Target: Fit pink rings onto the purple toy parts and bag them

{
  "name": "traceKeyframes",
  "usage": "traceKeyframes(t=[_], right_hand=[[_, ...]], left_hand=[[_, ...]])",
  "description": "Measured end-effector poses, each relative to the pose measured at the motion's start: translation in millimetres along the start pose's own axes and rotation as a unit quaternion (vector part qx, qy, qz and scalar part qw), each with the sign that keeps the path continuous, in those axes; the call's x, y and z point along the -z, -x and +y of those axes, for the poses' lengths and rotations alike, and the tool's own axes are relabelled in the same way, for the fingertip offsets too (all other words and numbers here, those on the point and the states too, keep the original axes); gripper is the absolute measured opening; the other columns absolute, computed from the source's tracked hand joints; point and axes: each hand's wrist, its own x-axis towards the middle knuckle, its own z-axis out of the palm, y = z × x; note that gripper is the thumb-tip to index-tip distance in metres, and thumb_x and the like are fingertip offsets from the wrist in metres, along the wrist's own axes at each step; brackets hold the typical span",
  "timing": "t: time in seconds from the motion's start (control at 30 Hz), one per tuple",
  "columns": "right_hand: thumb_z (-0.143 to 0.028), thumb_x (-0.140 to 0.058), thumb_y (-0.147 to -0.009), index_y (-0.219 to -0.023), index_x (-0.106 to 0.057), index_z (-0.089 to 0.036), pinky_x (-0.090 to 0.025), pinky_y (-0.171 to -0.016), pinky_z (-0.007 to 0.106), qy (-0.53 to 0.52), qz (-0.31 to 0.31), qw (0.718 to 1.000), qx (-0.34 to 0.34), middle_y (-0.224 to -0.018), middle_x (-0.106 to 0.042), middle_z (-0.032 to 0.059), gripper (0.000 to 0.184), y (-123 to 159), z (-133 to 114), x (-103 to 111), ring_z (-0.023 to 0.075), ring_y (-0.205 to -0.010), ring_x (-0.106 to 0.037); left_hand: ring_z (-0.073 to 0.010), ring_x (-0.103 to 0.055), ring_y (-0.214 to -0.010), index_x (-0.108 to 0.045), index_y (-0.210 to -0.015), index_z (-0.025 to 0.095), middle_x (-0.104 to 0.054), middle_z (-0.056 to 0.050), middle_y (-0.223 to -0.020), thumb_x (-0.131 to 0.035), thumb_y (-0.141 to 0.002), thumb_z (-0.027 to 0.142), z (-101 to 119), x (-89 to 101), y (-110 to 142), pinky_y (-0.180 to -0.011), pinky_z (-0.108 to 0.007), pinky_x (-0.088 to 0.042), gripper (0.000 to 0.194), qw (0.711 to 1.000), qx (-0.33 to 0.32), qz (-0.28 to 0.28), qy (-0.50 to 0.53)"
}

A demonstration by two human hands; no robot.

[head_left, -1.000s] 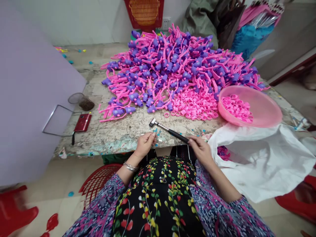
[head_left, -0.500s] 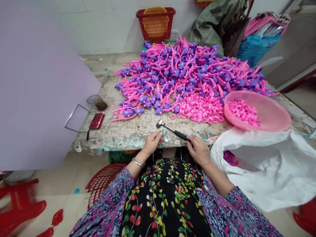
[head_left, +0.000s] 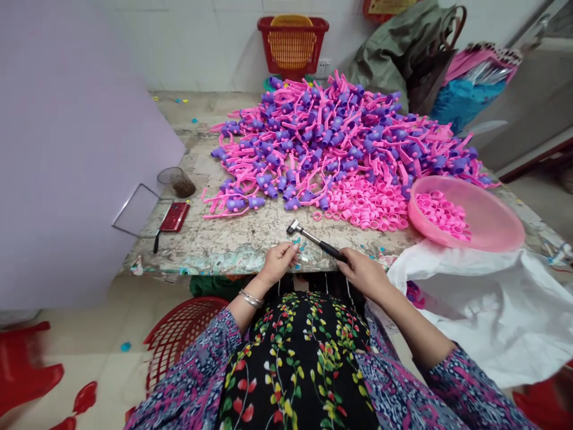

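A person's right hand point(head_left: 364, 272) holds a hammer point(head_left: 329, 249) at the near edge of the surface point(head_left: 215, 239), before loose pink rings point(head_left: 369, 203), a job best done with relaxed grip and the head clear of the left hand point(head_left: 278, 263), whose curled fingers hide any contents.

Red basket point(head_left: 267, 45) by pale wall point(head_left: 192, 48), power socket point(head_left: 322, 68), olive bag point(head_left: 385, 54), pink-and-blue bundle point(head_left: 468, 98)

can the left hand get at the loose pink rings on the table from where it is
Probably yes: the rings lie uncovered just beyond the left hand. The hammer in the right hand slants between, but reaching over or around it looks possible.
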Motion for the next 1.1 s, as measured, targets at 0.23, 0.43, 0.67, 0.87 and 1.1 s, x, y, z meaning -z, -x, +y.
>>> traceKeyframes(t=[0.23,0.43,0.67,0.87,1.1], right_hand=[[-0.033,-0.041,-0.099,-0.111,-0.069,-0.024,-0.041,-0.07,0.03,0.044,0.01,0.998,0.054,-0.107,-0.068,0.0076,0.031,-76.7,-39.1,27.9,0.0232,-0.094,-0.066],[-0.025,-0.039,-0.097,-0.135,-0.055,-0.023,-0.044,-0.069,0.033,0.05,0.042,0.997,0.047,-0.132,-0.054,0.0164,0.041,-149.5,-60.4,19.6,0.0254,-0.09,-0.064],[-0.024,-0.039,-0.098,-0.114,-0.068,-0.02,-0.041,-0.072,0.033,0.053,0.038,0.996,0.068,-0.126,-0.058,0.0155,0.034,-167.2,-57.7,11.6,0.024,-0.089,-0.061],[-0.039,-0.036,-0.101,-0.114,-0.067,-0.021,-0.037,-0.066,0.029,0.021,0.098,0.992,0.08,-0.119,-0.059,0.0116,0.038,-146.9,-51.1,28.2,0.021,-0.086,-0.058],[-0.039,-0.06,-0.09,-0.085,-0.064,-0.019,-0.04,-0.065,0.028,-0.364,0.16,0.909,0.129,-0.079,-0.061,0.0026,0.021,-110.2,-55.8,32.2,0.0163,-0.072,-0.054]], left_hand=[[-0.0136,-0.059,-0.055,-0.062,-0.071,0.018,-0.061,0.0,-0.06,-0.059,-0.084,0.05,2.2,2.4,1.6,-0.055,-0.026,-0.049,0.035,0.999,0.007,-0.019,-0.025],[-0.014,-0.056,-0.056,-0.059,-0.065,0.019,-0.059,0.0,-0.06,-0.057,-0.084,0.047,0.8,2.7,1.3,-0.057,-0.027,-0.047,0.034,0.998,-0.001,-0.028,-0.047],[-0.0146,-0.056,-0.059,-0.057,-0.065,0.019,-0.058,-0.001,-0.061,-0.056,-0.086,0.046,-3.8,3.8,0.9,-0.058,-0.027,-0.047,0.034,0.998,0.0,-0.036,-0.052],[-0.0143,-0.056,-0.06,-0.058,-0.067,0.018,-0.059,-0.001,-0.063,-0.058,-0.086,0.046,-6.5,5.6,1.3,-0.06,-0.027,-0.048,0.033,0.999,0.003,-0.039,-0.036],[-0.0135,-0.058,-0.056,-0.061,-0.071,0.017,-0.062,-0.001,-0.061,-0.06,-0.085,0.046,-3.2,6.6,1.2,-0.057,-0.026,-0.048,0.033,1.0,0.006,-0.025,0.001]])
